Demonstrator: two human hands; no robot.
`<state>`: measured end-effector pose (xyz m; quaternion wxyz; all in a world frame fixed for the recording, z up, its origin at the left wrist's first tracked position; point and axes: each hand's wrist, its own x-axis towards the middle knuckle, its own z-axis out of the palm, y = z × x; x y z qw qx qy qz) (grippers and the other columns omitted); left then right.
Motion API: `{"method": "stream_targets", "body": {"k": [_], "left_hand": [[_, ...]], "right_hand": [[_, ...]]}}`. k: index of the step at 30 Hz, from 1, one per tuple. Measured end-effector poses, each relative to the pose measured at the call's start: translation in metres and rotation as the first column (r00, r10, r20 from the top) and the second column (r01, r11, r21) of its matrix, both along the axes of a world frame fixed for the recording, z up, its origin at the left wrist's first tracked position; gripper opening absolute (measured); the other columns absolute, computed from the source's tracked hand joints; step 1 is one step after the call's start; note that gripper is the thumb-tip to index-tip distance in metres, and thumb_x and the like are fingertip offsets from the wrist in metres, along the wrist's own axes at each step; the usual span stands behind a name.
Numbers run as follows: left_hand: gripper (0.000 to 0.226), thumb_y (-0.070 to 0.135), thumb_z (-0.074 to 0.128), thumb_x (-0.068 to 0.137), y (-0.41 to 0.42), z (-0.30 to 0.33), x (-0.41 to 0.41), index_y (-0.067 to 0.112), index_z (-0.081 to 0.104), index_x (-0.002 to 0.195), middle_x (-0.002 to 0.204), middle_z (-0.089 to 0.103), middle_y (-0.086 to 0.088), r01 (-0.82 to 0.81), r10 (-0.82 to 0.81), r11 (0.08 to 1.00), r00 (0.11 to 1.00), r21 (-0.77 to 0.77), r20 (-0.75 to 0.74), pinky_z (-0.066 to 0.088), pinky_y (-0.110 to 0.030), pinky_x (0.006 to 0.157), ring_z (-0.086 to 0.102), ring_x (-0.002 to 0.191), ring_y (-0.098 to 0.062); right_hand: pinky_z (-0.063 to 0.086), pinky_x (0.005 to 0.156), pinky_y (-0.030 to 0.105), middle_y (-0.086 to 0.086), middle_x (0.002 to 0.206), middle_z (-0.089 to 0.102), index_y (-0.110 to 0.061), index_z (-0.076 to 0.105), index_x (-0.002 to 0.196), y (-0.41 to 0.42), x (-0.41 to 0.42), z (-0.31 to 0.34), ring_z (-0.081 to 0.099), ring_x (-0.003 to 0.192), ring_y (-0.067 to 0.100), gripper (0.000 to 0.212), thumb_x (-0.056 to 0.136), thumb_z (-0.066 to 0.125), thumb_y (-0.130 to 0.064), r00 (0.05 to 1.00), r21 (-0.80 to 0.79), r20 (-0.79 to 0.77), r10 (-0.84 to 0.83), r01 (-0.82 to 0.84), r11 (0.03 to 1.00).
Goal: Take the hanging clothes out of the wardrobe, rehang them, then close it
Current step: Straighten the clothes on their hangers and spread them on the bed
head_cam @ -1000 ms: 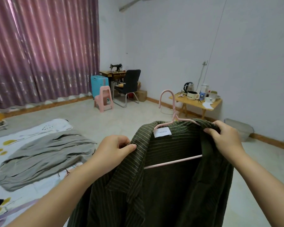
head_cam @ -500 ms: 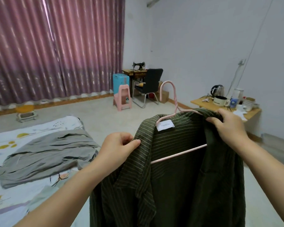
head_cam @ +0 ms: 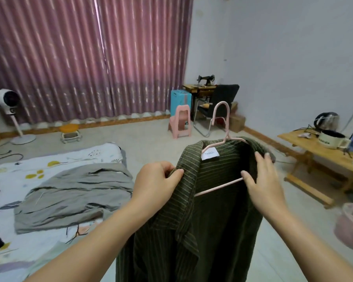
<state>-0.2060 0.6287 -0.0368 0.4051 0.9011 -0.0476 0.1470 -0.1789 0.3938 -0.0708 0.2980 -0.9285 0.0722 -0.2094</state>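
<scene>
Pink pleated curtains (head_cam: 86, 58) fill the far wall from ten to twelve o'clock, with bare pale floor below, and I'm standing mid-room with the dark green striped shirt (head_cam: 192, 220) held up in front of me on its pink plastic hanger (head_cam: 222, 127). My left hand (head_cam: 155, 182) pinches the shirt's left shoulder edge, thumb on top and fingers curled under the cloth. My right hand (head_cam: 263, 180) lies at three o'clock from the collar, fingers fairly straight against the right shoulder, thumb by the hanger's crossbar; I'd call it pressing, not gripping. The hanger's bar runs left to right, slightly tilted, and its hook points up at twelve o'clock, closer to my right hand. A white neck label (head_cam: 210, 154) reads something like "TAIHEGU", though I can't be sure. No wardrobe in sight. A grey crumpled garment (head_cam: 73, 192) lies on the patterned bedsheet (head_cam: 49, 163) at nine o'clock.
</scene>
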Motion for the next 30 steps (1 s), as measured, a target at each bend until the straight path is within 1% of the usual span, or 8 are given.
{"method": "stream_targets", "body": {"k": [3, 7, 10, 12, 16, 21, 26, 30], "left_hand": [[0.031, 0.033, 0.056, 0.09, -0.003, 0.0, 0.03, 0.027, 0.053, 0.06, 0.058, 0.055, 0.009, -0.079, 0.079, 0.997, 0.997, -0.003, -0.014, 0.034, -0.025, 0.054, 0.053, 0.061, -0.009], [0.024, 0.034, 0.055, 0.091, -0.01, 0.003, 0.073, 0.022, 0.061, 0.071, 0.063, 0.057, 0.01, -0.213, 0.213, 0.977, 0.977, -0.004, -0.01, 0.039, -0.024, 0.056, 0.055, 0.066, -0.008], [0.026, 0.035, 0.055, 0.09, -0.011, 0.006, 0.107, 0.019, 0.064, 0.072, 0.066, 0.061, 0.006, -0.323, 0.323, 0.946, 0.946, -0.026, 0.013, 0.045, -0.031, 0.064, 0.058, 0.071, -0.014], [0.028, 0.035, 0.056, 0.09, -0.009, 0.01, 0.128, 0.02, 0.062, 0.067, 0.063, 0.059, 0.005, -0.378, 0.379, 0.925, 0.925, -0.035, 0.022, 0.041, -0.03, 0.062, 0.058, 0.071, -0.017], [0.029, 0.036, 0.054, 0.09, -0.002, 0.021, 0.165, 0.013, 0.068, 0.079, 0.074, 0.067, -0.002, -0.448, 0.452, 0.891, 0.891, -0.077, 0.035, 0.05, -0.036, 0.071, 0.061, 0.077, -0.02], [0.034, 0.034, 0.053, 0.091, 0.012, 0.032, 0.212, 0.005, 0.068, 0.078, 0.075, 0.067, -0.008, -0.492, 0.497, 0.867, 0.864, -0.082, 0.076, 0.048, -0.037, 0.07, 0.061, 0.077, -0.023], [0.037, 0.033, 0.053, 0.091, 0.035, 0.041, 0.249, 0.002, 0.068, 0.077, 0.075, 0.067, -0.012, -0.513, 0.514, 0.857, 0.849, -0.041, 0.123, 0.037, -0.03, 0.055, 0.06, 0.074, -0.025], [0.039, 0.031, 0.054, 0.091, 0.074, 0.052, 0.272, -0.003, 0.069, 0.079, 0.08, 0.069, -0.019, -0.505, 0.51, 0.86, 0.851, -0.074, 0.128, 0.049, -0.034, 0.066, 0.064, 0.076, -0.029]], "right_hand": [[0.012, 0.116, 0.035, 0.0, 0.159, 0.006, -0.023, 0.015, 0.15, 0.024, 0.019, -0.029, 0.006, 0.145, 0.016, 0.063, 0.096, 0.045, -0.035, 0.976, 0.082, -0.082, 0.202, -0.196, 0.977], [0.008, 0.116, 0.031, -0.012, 0.157, -0.004, -0.033, 0.001, 0.149, 0.059, 0.031, -0.069, 0.001, 0.144, 0.006, 0.071, 0.091, 0.034, -0.056, 0.843, 0.248, -0.259, 0.471, -0.413, 0.876], [0.006, 0.115, 0.029, -0.014, 0.156, -0.012, -0.039, -0.018, 0.141, 0.085, 0.043, -0.096, -0.003, 0.143, 0.005, 0.101, 0.063, 0.024, -0.088, 0.714, 0.361, -0.321, 0.622, -0.515, 0.778], [0.006, 0.116, 0.028, -0.01, 0.156, -0.015, -0.032, -0.027, 0.14, 0.1, 0.055, -0.104, -0.004, 0.143, 0.007, 0.126, 0.047, 0.03, -0.097, 0.664, 0.425, -0.344, 0.664, -0.52, 0.741], [0.007, 0.119, 0.035, -0.007, 0.156, -0.016, -0.028, -0.028, 0.142, 0.132, 0.081, -0.106, -0.005, 0.145, 0.012, 0.133, 0.064, 0.076, -0.055, 0.72, 0.473, -0.329, 0.611, -0.434, 0.767], [0.005, 0.12, 0.038, -0.002, 0.156, -0.02, -0.024, -0.031, 0.141, 0.173, 0.128, -0.105, -0.006, 0.146, 0.017, 0.139, 0.061, 0.078, -0.056, 0.812, 0.43, -0.32, 0.487, -0.334, 0.839], [0.01, 0.119, 0.042, 0.002, 0.158, -0.008, -0.018, -0.021, 0.145, 0.216, 0.166, -0.114, 0.001, 0.146, 0.021, 0.134, 0.063, 0.079, -0.051, 0.848, 0.426, -0.366, 0.384, -0.214, 0.879], [0.018, 0.117, 0.046, 0.003, 0.157, 0.007, -0.021, -0.012, 0.147, 0.254, 0.181, -0.137, 0.012, 0.145, 0.023, 0.122, 0.067, 0.077, -0.047, 0.829, 0.445, -0.406, 0.384, -0.188, 0.876]]}}
